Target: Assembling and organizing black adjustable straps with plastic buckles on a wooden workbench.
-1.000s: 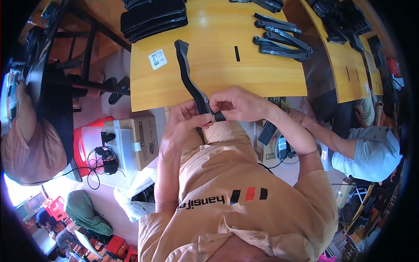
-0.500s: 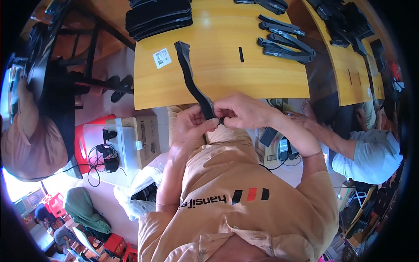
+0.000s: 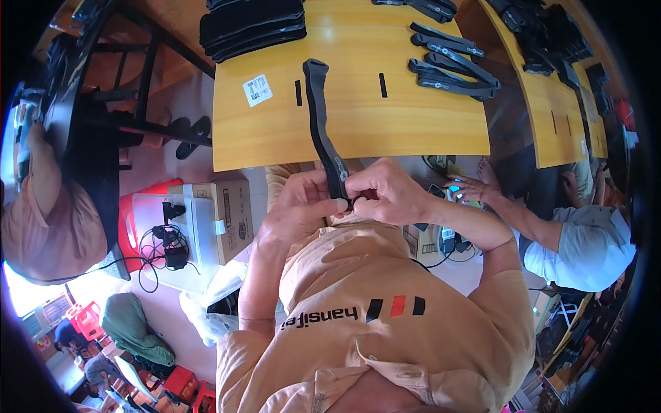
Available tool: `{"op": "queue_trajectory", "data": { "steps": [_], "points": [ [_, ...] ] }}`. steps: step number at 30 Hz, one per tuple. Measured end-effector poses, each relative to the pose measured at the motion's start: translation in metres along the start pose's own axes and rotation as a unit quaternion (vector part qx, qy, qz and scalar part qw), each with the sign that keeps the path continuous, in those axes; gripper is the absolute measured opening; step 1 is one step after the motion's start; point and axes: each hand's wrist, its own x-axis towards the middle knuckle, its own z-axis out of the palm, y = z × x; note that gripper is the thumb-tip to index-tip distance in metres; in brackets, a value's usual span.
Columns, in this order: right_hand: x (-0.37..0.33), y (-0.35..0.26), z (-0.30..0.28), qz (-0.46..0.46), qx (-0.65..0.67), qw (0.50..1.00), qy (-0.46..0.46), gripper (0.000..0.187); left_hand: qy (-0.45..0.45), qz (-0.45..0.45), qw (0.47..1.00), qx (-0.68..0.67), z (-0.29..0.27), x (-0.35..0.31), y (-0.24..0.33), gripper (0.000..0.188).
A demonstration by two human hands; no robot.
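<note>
Between the left hand (image 3: pixel 306 199) and the right hand (image 3: pixel 387 193), which nearly meet above the person's lap, the near end of a black and grey strap (image 3: pixel 322 131) is gripped. The left thumb and fingers pinch it from one side; the right fingers, curled in, grasp a small dark looped bit at its tip. From the hands the strap runs forward over the edge of a yellow table (image 3: pixel 420 127) and lies along its top, far end bent over. Ahead and left of the hands is a white label (image 3: pixel 257 91), and farther beyond it a stack of black pieces (image 3: pixel 251 34). Ahead and right, well apart, lie folded straps (image 3: pixel 468 88). Left of the left hand stands a cardboard box (image 3: pixel 232 224); right of the right hand is a co-worker's hand (image 3: pixel 474 189).
</note>
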Motion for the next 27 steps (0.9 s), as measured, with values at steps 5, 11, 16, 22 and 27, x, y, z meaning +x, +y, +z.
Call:
{"op": "queue_trajectory", "data": {
  "steps": [5,11,16,22,27],
  "points": [
    [-0.001,-0.005,-0.003,0.041,0.103,0.994,-0.02,0.01,-0.044,-0.015,0.995,-0.086,-0.004,0.002,-0.007,0.028],
    [-0.001,0.007,-0.002,0.015,-0.009,1.0,0.004,0.007,0.03,0.027,0.997,-0.058,0.006,0.004,-0.005,0.029],
    [0.002,0.0,-0.008,-0.031,-0.134,0.991,-0.008,0.007,0.12,0.057,0.991,0.023,0.01,0.002,-0.001,0.031],
    [0.003,0.014,-0.01,-0.037,-0.114,0.988,-0.096,0.004,0.021,-0.019,0.996,0.08,-0.003,-0.003,0.001,0.029],
    [0.0,0.001,-0.003,-0.104,-0.137,0.982,-0.082,0.004,-0.003,-0.019,0.998,0.054,-0.001,-0.009,0.001,0.035]
  ]
}}
